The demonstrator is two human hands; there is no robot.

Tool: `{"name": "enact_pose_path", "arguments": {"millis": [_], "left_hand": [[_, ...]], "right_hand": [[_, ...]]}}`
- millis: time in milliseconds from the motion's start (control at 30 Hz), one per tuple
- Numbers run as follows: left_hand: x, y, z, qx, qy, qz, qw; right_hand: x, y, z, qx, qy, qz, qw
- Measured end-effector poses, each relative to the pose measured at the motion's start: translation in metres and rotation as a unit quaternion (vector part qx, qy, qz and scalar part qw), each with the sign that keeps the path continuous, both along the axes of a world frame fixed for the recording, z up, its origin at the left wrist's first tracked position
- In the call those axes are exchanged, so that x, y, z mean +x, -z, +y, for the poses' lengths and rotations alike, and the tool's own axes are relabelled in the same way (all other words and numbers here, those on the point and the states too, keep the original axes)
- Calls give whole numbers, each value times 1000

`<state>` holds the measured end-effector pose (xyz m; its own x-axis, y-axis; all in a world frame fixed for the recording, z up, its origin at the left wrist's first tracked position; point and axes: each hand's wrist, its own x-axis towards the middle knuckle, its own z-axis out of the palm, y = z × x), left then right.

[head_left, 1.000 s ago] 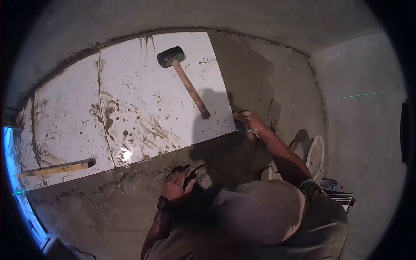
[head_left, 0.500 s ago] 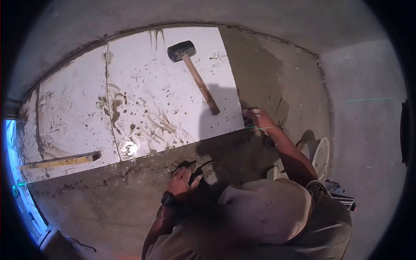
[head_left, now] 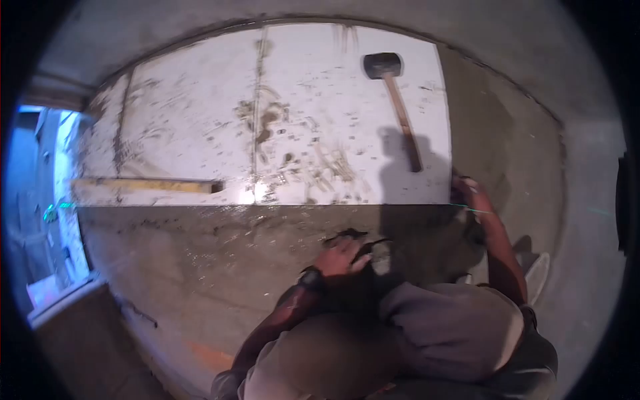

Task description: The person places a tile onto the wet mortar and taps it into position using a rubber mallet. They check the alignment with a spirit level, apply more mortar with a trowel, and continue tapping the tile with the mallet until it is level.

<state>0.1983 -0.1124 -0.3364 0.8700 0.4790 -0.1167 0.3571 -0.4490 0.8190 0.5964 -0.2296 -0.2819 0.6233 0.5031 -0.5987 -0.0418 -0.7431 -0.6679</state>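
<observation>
My left hand (head_left: 341, 259), with a dark watch on its wrist, leans on the wet grey floor, fingers stretched and apart. Close to its fingertips are dark shapes too shadowed to name. My right hand (head_left: 469, 191) is at the near right corner of a large white tile (head_left: 313, 87), its fingers curled in at the edge. Motion blur and shadow hide what they hold, if anything. On that tile lies a rubber mallet (head_left: 400, 113), black head away from me and wooden handle towards me, touched by neither hand.
A yellow spirit level (head_left: 143, 186) lies along the tiles' front edge at the left. Grey mortar (head_left: 477, 107) borders the right tile edge. A pale round bucket (head_left: 537, 277) stands beyond my right arm. A green laser line crosses my right wrist. Bright light enters a left opening (head_left: 57, 167).
My view has swung left, so the tiles, mallet and hands appear farther right and the opening at the left shows more. Both hands stay about where they were relative to the tiles.
</observation>
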Motion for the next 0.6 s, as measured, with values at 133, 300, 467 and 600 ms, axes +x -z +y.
{"name": "enact_pose_path", "arguments": {"millis": [133,300,467,600], "left_hand": [[-1,4,-1,21,-2,2,1000],[-2,7,-2,34,1,8,999],[-2,9,-2,73,-11,-43,996],[-1,-1,0,25,12,25,999]], "right_hand": [[8,3,0,-35,-21,-7,999],[15,17,-9,16,-34,-17,999],[-1,-12,5,-43,-21,-11,999],[5,5,-6,-1,-7,-1,1000]]}}
